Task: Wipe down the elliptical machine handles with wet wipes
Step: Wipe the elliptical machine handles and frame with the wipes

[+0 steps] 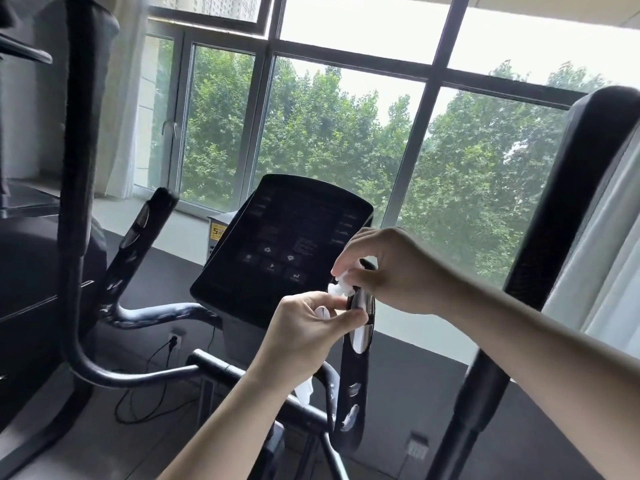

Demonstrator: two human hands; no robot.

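Both hands are working at the right inner handle (pixel 358 344) of the elliptical, the short upright grip just right of the console (pixel 282 245). The right hand (pixel 388 271) pinches a bunched white wet wipe (pixel 341 285) against the top of that grip, fingers curled tight around the wad. The left hand (pixel 311 330) is closed just below, thumb and fingers pressed on another scrap of white; a further bit of wipe (pixel 305 391) hangs beneath its wrist. Whether this is all one sheet I can't tell.

I'd judge the wiping of this handle is under way, near its upper end. Next would be drawing the wipe down over the oval metal sensor plates (pixel 362 336), which look smooth and shiny against the matte black sleeve.

The left inner handle (pixel 138 237) looks streaked and patchy, possibly wet. The tall outer arms (pixel 78 168), left and right, are padded, dull black tubes.
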